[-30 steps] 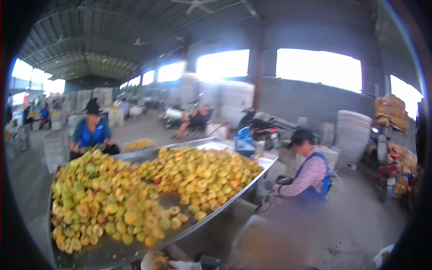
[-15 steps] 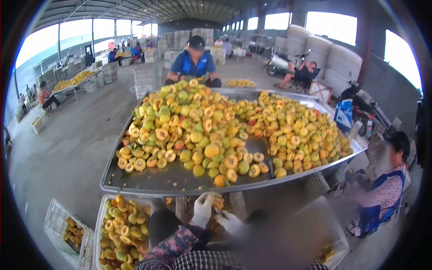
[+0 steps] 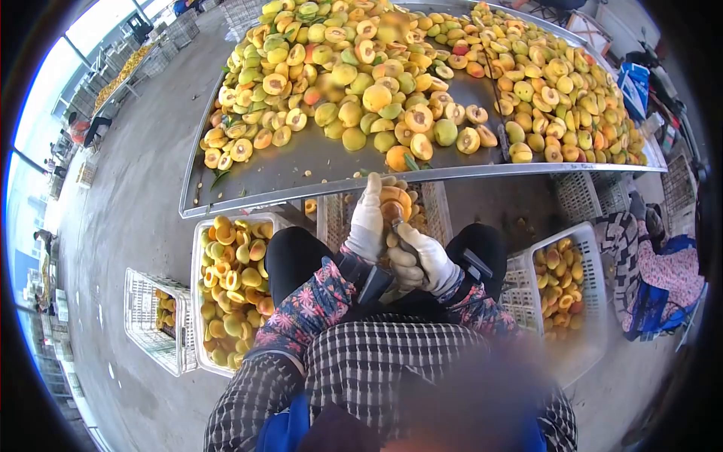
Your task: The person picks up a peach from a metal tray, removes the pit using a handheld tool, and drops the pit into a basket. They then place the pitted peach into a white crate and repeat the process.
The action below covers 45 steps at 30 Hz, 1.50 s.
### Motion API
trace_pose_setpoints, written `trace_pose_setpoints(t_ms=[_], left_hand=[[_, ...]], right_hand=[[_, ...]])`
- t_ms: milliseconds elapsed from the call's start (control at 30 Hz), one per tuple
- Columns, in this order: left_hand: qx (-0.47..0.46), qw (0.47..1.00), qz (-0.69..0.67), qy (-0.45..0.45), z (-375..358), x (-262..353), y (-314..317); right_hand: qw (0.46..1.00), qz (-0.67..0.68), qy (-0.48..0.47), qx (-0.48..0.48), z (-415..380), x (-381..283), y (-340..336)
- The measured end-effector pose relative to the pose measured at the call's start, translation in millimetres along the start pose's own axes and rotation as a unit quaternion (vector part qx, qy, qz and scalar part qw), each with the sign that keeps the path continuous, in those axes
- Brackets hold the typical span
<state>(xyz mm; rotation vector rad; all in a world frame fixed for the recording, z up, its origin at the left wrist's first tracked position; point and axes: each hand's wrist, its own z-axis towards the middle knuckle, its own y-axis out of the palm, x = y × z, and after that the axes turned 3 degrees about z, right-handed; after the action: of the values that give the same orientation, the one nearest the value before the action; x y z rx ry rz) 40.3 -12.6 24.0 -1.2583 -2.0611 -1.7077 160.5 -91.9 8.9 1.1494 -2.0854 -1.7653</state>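
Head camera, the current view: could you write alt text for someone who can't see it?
A gloved left hand holds an orange-yellow fruit, the gloved right hand against it, before a metal table heaped with yellow-green fruit, many halved; plastic crates of fruit stand on both sides of the wearer.

Blue bag (image 3: 633, 89) upper R; co-worker (image 3: 664, 300) w/ pink sleeve (image 3: 672, 271) far R; person (image 3: 79, 130) in orange upper L.
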Motion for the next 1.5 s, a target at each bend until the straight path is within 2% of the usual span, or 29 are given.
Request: trace_pose_setpoints(t_ms=[67,167,233,267,300,333,367,400,433,500,567,667,700,733,767,800,867,900,933,1033,1067,1167,1233,1300,1367,1400,1433,1467,1500], left_hand=[[0.015,0.999,-0.036,-0.035,-2.0,-0.4,-3.3],[0.008,1.0,0.014,0.026,9.9,8.7,-28.5],[0.014,0.983,0.118,0.142,-5.1,41.7,-38.4],[0.03,0.971,0.147,0.188,-10.9,64.0,-46.6],[0.076,0.942,0.236,0.227,-17.6,89.9,-61.1],[0.07,0.907,0.325,0.259,-27.2,115.8,-73.5],[0.107,0.878,0.412,0.218,-32.1,138.5,-92.7],[0.113,0.791,0.557,0.225,-38.1,154.7,-109.8],[0.162,0.659,0.701,0.217,-42.8,172.2,-111.9],[0.193,0.475,0.808,0.292,-40.4,183.9,-107.0],[0.125,0.52,0.786,0.31,-13.5,180.3,-96.0],[0.021,0.56,0.776,0.288,41.3,153.7,-55.2],[0.012,0.547,0.78,0.304,74.4,140.2,-59.8],[-0.025,0.566,0.758,0.324,88.7,129.4,-47.5],[-0.004,0.516,0.786,0.34,114.6,115.0,-49.5],[-0.008,0.528,0.791,0.31,122.1,108.8,-40.5],[0.003,0.527,0.83,0.184,131.6,102.2,-22.0],[-0.008,0.506,0.844,0.18,138.2,99.9,-20.9],[-0.001,0.509,0.844,0.167,143.2,102.1,-19.0],[0.023,0.533,0.833,0.144,148.9,104.2,-30.8],[0.032,0.542,0.827,0.141,149.0,105.5,-35.1],[0.036,0.52,0.848,0.097,143.3,105.3,-44.1],[-0.008,0.495,0.865,0.082,125.9,108.9,-37.7],[-0.025,0.473,0.879,0.048,108.2,106.2,-32.1],[-0.073,0.461,0.871,0.155,123.8,100.6,-65.4],[-0.063,0.484,0.859,0.154,112.9,102.7,-56.8],[-0.045,0.533,0.827,0.176,108.8,101.5,-57.4],[-0.057,0.737,0.655,0.157,104.8,90.8,-58.8],[-0.059,0.887,0.441,0.127,102.0,85.6,-58.8]], right_hand=[[0.998,0.037,0.019,-0.054,-4.2,-1.9,-2.1],[0.997,-0.061,-0.031,0.035,-9.5,-9.0,4.3],[0.971,-0.205,-0.064,0.106,-11.6,-15.3,-8.3],[0.94,-0.296,-0.082,0.147,-8.6,-15.2,-20.8],[0.9,-0.381,-0.099,0.185,-8.6,-14.2,-30.0],[0.743,-0.61,-0.167,0.219,-13.0,-14.2,-35.1],[0.708,-0.65,-0.136,0.239,-13.3,-17.9,-31.6],[0.672,-0.686,-0.106,0.261,-15.0,-20.4,-24.1],[0.633,-0.718,-0.073,0.282,-16.2,-20.7,-21.1],[0.623,-0.732,-0.099,0.257,-8.2,-15.0,-38.5],[0.612,-0.744,-0.122,0.24,-1.9,-13.2,-42.8],[0.616,-0.736,-0.145,0.242,2.8,-9.8,-52.1],[0.614,-0.736,-0.155,0.24,3.2,-8.9,-56.0],[0.612,-0.738,-0.167,0.232,4.3,-6.0,-62.7],[0.61,-0.742,-0.174,0.217,1.6,-6.0,-61.9],[0.606,-0.748,-0.157,0.22,2.6,-5.1,-63.8],[0.595,-0.761,-0.113,0.233,3.7,-5.9,-61.1],[0.59,-0.765,-0.087,0.244,1.9,-7.5,-55.0],[0.614,-0.749,-0.07,0.239,0.7,-9.2,-49.8],[0.623,-0.747,-0.039,0.227,-0.7,-9.0,-41.3],[0.614,-0.756,-0.045,0.222,-0.8,-8.0,-36.8],[0.584,-0.78,-0.059,0.217,-1.9,-6.0,-30.5],[0.565,-0.791,-0.065,0.225,0.4,0.6,-38.8],[0.589,-0.774,-0.127,0.193,-0.6,4.0,-51.5],[0.581,-0.766,-0.19,0.202,4.5,9.4,-69.4],[0.573,-0.764,-0.243,0.169,2.9,8.8,-64.6],[0.596,-0.75,-0.219,0.186,-0.5,4.9,-56.3],[0.626,-0.719,-0.218,0.206,-3.5,1.8,-47.0],[0.655,-0.686,-0.222,0.223,-4.2,-0.9,-39.4]])
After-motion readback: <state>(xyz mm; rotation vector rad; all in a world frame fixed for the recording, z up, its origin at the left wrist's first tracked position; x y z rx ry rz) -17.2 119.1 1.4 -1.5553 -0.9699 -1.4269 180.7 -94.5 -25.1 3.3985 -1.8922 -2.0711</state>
